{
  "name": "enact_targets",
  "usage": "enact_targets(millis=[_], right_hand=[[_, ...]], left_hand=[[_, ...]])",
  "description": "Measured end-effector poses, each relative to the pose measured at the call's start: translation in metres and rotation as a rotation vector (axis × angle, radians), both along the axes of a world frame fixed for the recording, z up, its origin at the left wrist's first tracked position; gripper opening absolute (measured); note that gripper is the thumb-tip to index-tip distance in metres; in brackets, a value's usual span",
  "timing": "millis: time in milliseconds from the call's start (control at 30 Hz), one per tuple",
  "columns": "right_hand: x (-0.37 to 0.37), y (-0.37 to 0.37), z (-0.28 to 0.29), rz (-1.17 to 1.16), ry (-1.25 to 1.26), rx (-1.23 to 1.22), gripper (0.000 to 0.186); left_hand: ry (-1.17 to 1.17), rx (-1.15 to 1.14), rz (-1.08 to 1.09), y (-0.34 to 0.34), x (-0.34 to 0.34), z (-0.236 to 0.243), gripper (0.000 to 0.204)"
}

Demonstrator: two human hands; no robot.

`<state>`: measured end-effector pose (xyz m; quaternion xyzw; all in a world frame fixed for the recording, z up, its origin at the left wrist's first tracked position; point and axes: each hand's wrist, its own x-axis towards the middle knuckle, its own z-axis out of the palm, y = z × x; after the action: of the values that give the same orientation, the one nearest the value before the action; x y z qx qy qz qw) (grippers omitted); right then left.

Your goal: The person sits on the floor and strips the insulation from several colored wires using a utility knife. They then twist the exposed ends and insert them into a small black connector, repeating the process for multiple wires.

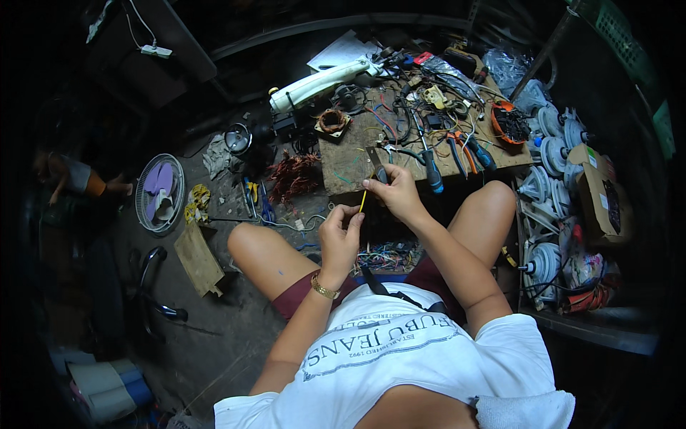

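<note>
The left hand [339, 237] pinches the lower end of a thin yellow strip [363, 201], near the table [339, 159]; the right hand [399, 194] pinches its top, apparently also gripping a dark flat tool [375, 161].

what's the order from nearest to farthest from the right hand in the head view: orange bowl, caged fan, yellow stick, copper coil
From the right hand:
1. Yellow stick: touching it, pinched at the upper end
2. Copper coil: ahead, to the left
3. Orange bowl: ahead, to the right
4. Caged fan: far left
</note>
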<state>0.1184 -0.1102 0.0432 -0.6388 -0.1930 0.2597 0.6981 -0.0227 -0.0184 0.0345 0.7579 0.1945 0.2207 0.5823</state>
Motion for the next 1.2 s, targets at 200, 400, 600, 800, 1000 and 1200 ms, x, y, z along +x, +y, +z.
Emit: enact_targets(millis=[200,400,600,800,1000,1200], right_hand=[[0.007,0.001,-0.029,-0.038,-0.213,-0.236,0.020],[-0.001,-0.037,-0.009,0.182,0.186,0.054,0.025],[-0.035,-0.040,-0.001,0.304,0.251,0.042,0.024],[-0.041,-0.036,0.006,0.386,0.204,-0.049,0.017],[-0.040,-0.039,0.021,0.429,0.236,-0.039,0.019],[-0.041,-0.042,0.022,0.424,0.247,-0.019,0.020]], left_hand=[[0.087,-0.229,0.018,-0.001,-0.004,-0.007,0.010],[0.073,-0.829,0.049,0.010,-0.010,-0.016,0.017],[0.072,-0.769,0.011,-0.001,-0.005,-0.008,0.016],[0.009,-0.634,-0.035,-0.007,-0.007,0.000,0.011],[-0.039,-0.586,-0.079,-0.009,-0.010,0.005,0.008],[-0.054,-0.538,-0.155,-0.009,-0.013,0.012,0.008]])
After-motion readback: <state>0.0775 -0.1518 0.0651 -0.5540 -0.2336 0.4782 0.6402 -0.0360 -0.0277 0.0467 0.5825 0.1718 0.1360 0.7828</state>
